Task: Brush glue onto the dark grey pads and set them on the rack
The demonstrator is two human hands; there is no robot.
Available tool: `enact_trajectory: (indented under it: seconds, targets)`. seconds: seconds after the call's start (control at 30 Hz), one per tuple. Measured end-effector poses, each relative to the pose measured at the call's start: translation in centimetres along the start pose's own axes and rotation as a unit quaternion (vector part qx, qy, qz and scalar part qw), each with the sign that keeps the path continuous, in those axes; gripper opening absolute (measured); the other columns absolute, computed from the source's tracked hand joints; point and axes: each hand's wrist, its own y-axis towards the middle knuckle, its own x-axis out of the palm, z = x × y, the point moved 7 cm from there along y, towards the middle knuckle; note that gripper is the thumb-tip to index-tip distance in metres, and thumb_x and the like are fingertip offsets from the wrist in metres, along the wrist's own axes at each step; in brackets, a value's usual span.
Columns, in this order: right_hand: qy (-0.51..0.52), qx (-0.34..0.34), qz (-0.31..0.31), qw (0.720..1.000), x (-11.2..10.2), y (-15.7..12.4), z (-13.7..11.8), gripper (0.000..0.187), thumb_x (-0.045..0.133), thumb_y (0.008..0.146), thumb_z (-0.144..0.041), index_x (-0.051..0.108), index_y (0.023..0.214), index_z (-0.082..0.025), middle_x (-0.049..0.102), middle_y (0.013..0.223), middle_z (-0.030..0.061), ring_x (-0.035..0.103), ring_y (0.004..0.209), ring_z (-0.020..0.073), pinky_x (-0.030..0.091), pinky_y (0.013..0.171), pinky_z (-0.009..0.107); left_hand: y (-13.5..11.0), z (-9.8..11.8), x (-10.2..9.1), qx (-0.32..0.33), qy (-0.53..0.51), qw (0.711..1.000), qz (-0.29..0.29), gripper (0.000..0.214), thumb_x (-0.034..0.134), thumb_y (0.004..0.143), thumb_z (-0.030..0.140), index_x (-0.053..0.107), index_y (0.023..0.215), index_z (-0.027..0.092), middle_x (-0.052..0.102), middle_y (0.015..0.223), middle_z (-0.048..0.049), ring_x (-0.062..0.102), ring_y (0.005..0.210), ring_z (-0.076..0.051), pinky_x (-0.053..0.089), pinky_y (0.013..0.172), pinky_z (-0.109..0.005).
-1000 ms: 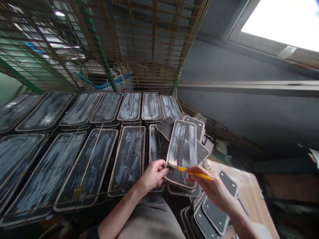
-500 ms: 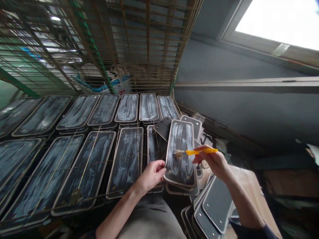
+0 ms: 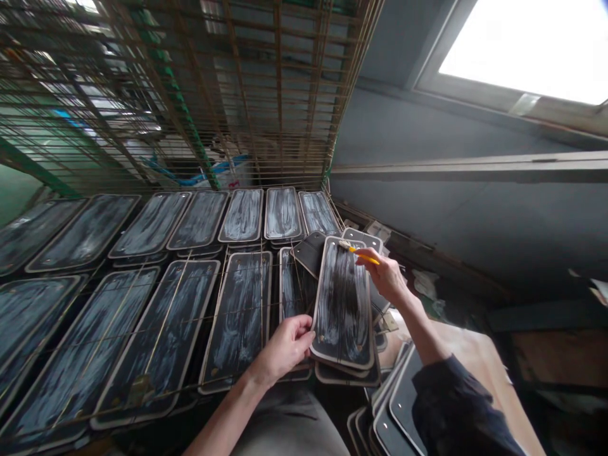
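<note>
My right hand [image 3: 384,273] is closed round the yellow handle of a brush [image 3: 363,255]. The bristles touch the upper part of a dark rectangular panel [image 3: 342,304] with rounded corners and a pale rim. Whitish streaks of a wet-looking coating run lengthwise over its face. My left hand [image 3: 289,345] pinches the panel's lower left edge between thumb and fingers. This panel lies on other similar panels, and a darker uncoated panel [image 3: 310,253] sticks out at its upper left.
Streaked panels [image 3: 240,316] lie in two rows to the left, with thin wires across the nearer row. A wire mesh rack [image 3: 280,95] rises behind them. At lower right, stacked plain panels [image 3: 401,411] lean by a brown board [image 3: 479,361]. A grey wall [image 3: 451,221] stands at right.
My right hand has moved the brush up the panel, from its middle to near its top edge. The left hand keeps its hold on the lower left edge.
</note>
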Motion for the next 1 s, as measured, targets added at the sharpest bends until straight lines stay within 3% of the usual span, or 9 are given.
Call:
enact_trajectory:
  seconds: [0.1, 0.23, 0.37, 0.47, 0.57, 0.87, 1.0]
  targets:
    - [0.02, 0.004, -0.048, 0.999, -0.2, -0.9, -0.4, 0.024, 0.039, 0.1, -0.032, 0.057, 0.112, -0.022, 0.068, 0.082, 0.0018, 0.066, 0.075, 0.0183, 0.048, 0.067, 0.026, 0.0, 0.0, 0.1, -0.007, -0.006, 1.0, -0.003, 0.017, 0.057, 0.08, 0.031, 0.051, 0.078, 0.015, 0.049, 0.06, 0.0037, 0.039, 0.047, -0.005, 0.024, 0.042, -0.015]
    - [0.048, 0.009, -0.034, 0.998, -0.9, -0.1, -0.4, 0.025, 0.038, 0.101, -0.033, 0.056, 0.114, -0.022, 0.068, 0.084, 0.0014, 0.066, 0.074, 0.0169, 0.049, 0.069, 0.025, -0.1, 0.1, 0.2, -0.013, -0.005, 1.0, -0.001, 0.017, 0.057, 0.08, 0.031, 0.051, 0.078, 0.015, 0.049, 0.06, 0.0033, 0.039, 0.048, -0.005, 0.024, 0.042, -0.015]
    - [-0.026, -0.028, -0.027, 0.999, 0.0, 1.7, 0.1, 0.023, 0.042, 0.099, -0.032, 0.058, 0.114, -0.023, 0.069, 0.093, 0.0042, 0.066, 0.078, 0.0206, 0.048, 0.065, 0.027, -0.1, -0.1, 0.0, -0.003, 0.019, 1.0, 0.011, 0.015, 0.055, 0.081, 0.03, 0.053, 0.08, 0.015, 0.049, 0.059, 0.0036, 0.04, 0.049, -0.006, 0.025, 0.043, -0.015]
    - [-0.073, -0.033, -0.032, 0.996, 0.5, 1.2, 0.1, 0.022, 0.044, 0.099, -0.033, 0.059, 0.11, -0.022, 0.069, 0.095, 0.0053, 0.067, 0.073, 0.0216, 0.046, 0.06, 0.027, -0.1, -0.3, -0.1, 0.001, 0.012, 1.0, 0.017, 0.016, 0.054, 0.082, 0.031, 0.054, 0.08, 0.015, 0.049, 0.06, 0.0033, 0.042, 0.051, -0.006, 0.027, 0.044, -0.015]
    - [-0.043, -0.026, -0.054, 0.997, 0.4, -1.3, -1.2, 0.024, 0.04, 0.1, -0.033, 0.057, 0.111, -0.021, 0.069, 0.091, 0.0056, 0.066, 0.072, 0.0204, 0.046, 0.063, 0.026, -0.1, -0.4, -0.1, -0.007, -0.003, 1.0, 0.025, 0.018, 0.057, 0.081, 0.033, 0.054, 0.081, 0.015, 0.05, 0.061, 0.0032, 0.043, 0.05, -0.006, 0.026, 0.043, -0.015]
    - [0.051, -0.003, -0.162, 0.985, -0.7, -11.9, -8.4, 0.021, 0.038, 0.101, -0.024, 0.053, 0.116, -0.022, 0.063, 0.085, 0.0053, 0.06, 0.067, 0.0172, 0.045, 0.062, 0.027, -0.4, 0.0, 0.6, -0.022, -0.049, 0.999, 0.004, 0.022, 0.059, 0.08, 0.036, 0.052, 0.08, 0.015, 0.051, 0.06, 0.0041, 0.033, 0.041, -0.002, 0.019, 0.037, -0.014]
    - [0.126, 0.041, -0.186, 0.974, -1.5, -14.7, -9.4, 0.018, 0.04, 0.101, -0.025, 0.052, 0.113, -0.026, 0.063, 0.089, 0.0043, 0.062, 0.073, 0.0176, 0.048, 0.067, 0.028, -0.5, 0.4, 0.8, -0.024, -0.052, 0.998, 0.005, 0.023, 0.059, 0.08, 0.036, 0.052, 0.08, 0.014, 0.051, 0.059, 0.0048, 0.029, 0.037, -0.001, 0.016, 0.035, -0.014]
